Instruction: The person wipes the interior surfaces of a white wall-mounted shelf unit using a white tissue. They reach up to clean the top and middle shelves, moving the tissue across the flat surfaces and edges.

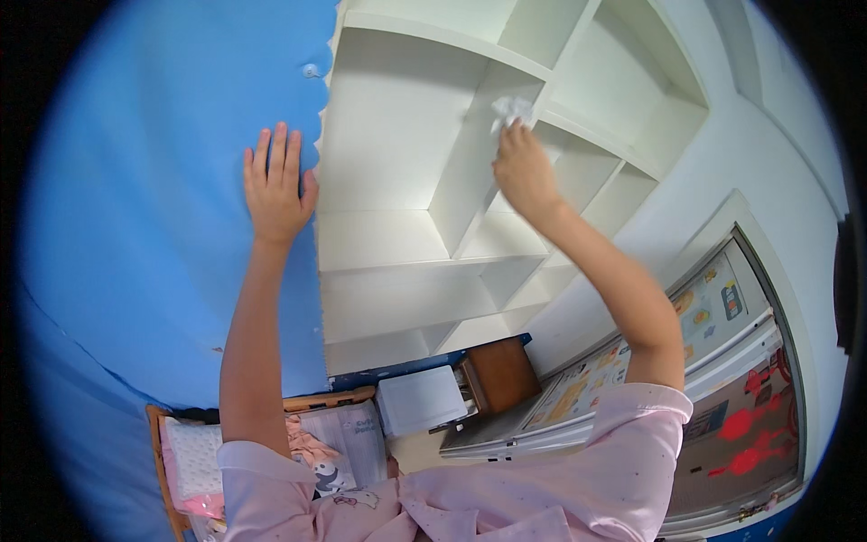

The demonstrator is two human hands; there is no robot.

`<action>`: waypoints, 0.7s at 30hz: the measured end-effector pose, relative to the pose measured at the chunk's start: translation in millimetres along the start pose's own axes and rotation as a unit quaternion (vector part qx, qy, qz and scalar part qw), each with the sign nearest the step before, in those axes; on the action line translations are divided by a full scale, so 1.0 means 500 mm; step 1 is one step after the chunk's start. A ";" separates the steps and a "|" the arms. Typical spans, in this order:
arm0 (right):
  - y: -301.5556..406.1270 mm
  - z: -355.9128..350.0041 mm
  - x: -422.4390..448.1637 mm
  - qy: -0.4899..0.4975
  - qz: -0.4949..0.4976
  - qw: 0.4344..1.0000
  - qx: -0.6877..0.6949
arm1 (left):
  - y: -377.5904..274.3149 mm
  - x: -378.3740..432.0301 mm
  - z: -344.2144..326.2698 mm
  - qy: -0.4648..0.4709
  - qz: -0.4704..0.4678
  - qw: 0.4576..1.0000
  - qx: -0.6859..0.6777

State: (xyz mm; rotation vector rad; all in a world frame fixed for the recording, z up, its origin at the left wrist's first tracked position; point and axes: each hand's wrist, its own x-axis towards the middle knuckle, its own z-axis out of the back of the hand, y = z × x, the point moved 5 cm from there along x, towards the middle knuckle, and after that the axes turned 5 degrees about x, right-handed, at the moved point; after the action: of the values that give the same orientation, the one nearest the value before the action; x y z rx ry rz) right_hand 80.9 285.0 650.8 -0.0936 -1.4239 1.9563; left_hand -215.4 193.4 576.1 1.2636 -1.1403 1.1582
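Observation:
My left hand (pixel 279 186) lies flat, fingers spread, on a blue wall covering (pixel 169 203) beside its scalloped edge. It holds nothing. My right hand (pixel 525 162) grips a crumpled white tissue or cloth (pixel 511 112), slightly blurred. That hand is raised in front of a white built-in shelf unit (pixel 399 122), with the white wad at an upright divider (pixel 491 115). Whether the wad touches the panel is hard to tell. The compartments in view hold no objects.
Below stands a wooden-framed bed (pixel 159 447) with a white pillow (pixel 196 457). Near it are a white box-shaped unit (pixel 420 400) and a brown wooden stool or cabinet (pixel 501 376). A sliding door (pixel 731 420) with red decorations is at right. A small white hook (pixel 310 70) sits on the blue covering.

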 end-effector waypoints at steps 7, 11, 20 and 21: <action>0.327 -0.145 -0.181 0.148 0.203 0.966 0.066 | -0.019 0.006 -0.002 -0.011 -0.014 1.000 -0.001; 0.277 -0.212 -0.124 0.044 -0.007 0.991 0.128 | -0.041 0.003 -0.015 0.018 -0.020 1.000 -0.005; -0.093 0.034 0.001 -0.561 -0.379 0.637 0.369 | -0.068 0.006 -0.015 0.015 -0.044 0.999 0.024; -0.083 0.026 0.012 -0.524 -0.413 0.508 0.545 | -0.063 0.006 -0.018 0.014 -0.054 0.998 0.025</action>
State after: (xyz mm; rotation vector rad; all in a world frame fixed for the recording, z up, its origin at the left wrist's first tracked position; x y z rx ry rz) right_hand 90.9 284.1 693.6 2.2027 -0.1858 1.5391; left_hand -183.9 202.8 576.5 1.3264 -1.0152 1.1255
